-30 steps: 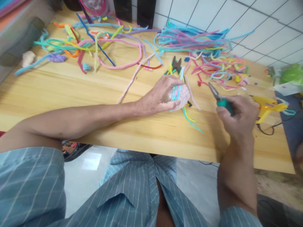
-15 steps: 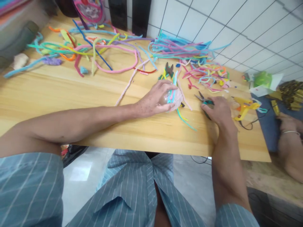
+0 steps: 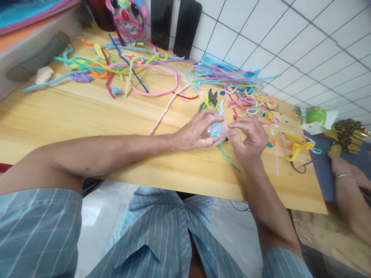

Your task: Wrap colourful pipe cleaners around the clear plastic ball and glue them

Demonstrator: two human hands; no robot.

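Observation:
My left hand (image 3: 199,129) is wrapped around a clear rounded plastic piece (image 3: 223,133) with a pinkish end. Blue, teal and pink pipe cleaners (image 3: 215,129) lie across it, partly covered by my fingers. At its right edge my right hand (image 3: 249,137) is closed in a pinch, thumb and forefinger almost against the piece. What sits between those fingertips is too small to make out. Teal and yellow pipe cleaner ends (image 3: 228,156) stick out below the piece. Dark-jawed cutters (image 3: 213,96) with green and yellow handles lie just behind it.
Loose pipe cleaners (image 3: 116,69) spread over the back left of the wooden table (image 3: 116,119). A blue and pink bundle (image 3: 228,73) lies against the tiled wall. To the right is a yellow glue gun (image 3: 297,146) with its cord. Another person's arm (image 3: 350,185) rests at far right.
My right hand has left the pliers on the table and moved left to the plastic piece, where it now pinches. My left hand keeps its hold. The view has shifted slightly.

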